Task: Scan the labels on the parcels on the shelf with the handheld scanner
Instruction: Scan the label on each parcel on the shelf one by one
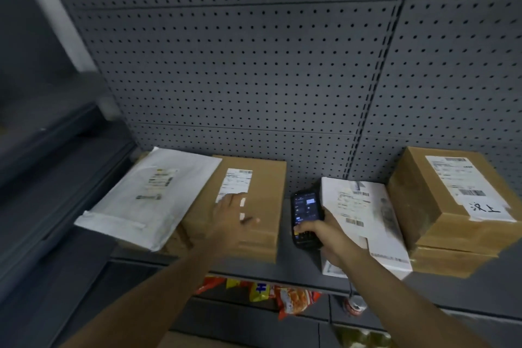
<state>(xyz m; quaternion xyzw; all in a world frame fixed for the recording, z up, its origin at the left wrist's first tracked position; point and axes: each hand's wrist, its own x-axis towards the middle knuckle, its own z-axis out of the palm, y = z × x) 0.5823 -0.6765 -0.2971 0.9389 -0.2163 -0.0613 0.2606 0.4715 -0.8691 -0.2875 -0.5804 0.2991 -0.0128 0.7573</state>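
**Scanner held between two parcels, left hand on the brown box**

Working across the shelf (296, 272) from the left, I see a white padded mailer (152, 198) lying tilted, its far edge resting on a flat brown box (254, 206). Both show their labels face up. My left hand (230, 213) lies on top of that brown box with the fingers spread and fairly straight, covering the lower part of its label (236, 182); it presses or steadies rather than grips.

Next comes the handheld scanner (306, 217), screen lit, sitting in the gap between the brown box and a white box (364, 223). My right hand (324, 237) is wrapped round its lower half, thumb on the keypad. Beyond the white box stands a taller brown carton (452, 206) with its own label and a handwritten slip.

I judge I am mid-round, between scans: the scanner's head points at the pegboard back wall (254, 65), not at any label. The next move calls for tilting its nose down over one barcode. If that is the brown box's, my left hand must slide clear of the label first. Below the shelf, snack packets (293, 298) hang in view.
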